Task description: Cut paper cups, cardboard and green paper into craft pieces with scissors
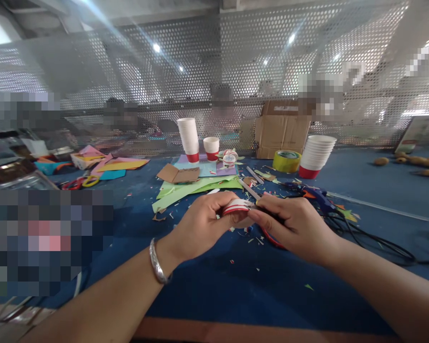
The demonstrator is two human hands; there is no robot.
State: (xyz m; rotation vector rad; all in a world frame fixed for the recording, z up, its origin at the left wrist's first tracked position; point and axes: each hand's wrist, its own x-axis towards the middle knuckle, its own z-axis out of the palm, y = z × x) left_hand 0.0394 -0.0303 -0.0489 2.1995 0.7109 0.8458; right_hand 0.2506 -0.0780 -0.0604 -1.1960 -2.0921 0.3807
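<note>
My left hand (202, 224) grips a small white paper cup piece with a red band (236, 207), held just above the blue table (207, 286). My right hand (289, 226) meets it from the right and is closed around red-handled scissors (271, 238), whose loop shows below the fingers. The blades are hidden behind my fingers at the cup's edge. A silver bangle circles my left wrist. Small paper scraps lie under both hands.
Behind my hands lie green paper sheets (193, 188) and a cardboard piece (177, 174). Paper cup stacks (189, 138) (316, 155), a yellow tape roll (286, 161), a glue gun with black cable (321, 197) and a cardboard box (282, 128) stand farther back. A perforated screen closes the far side.
</note>
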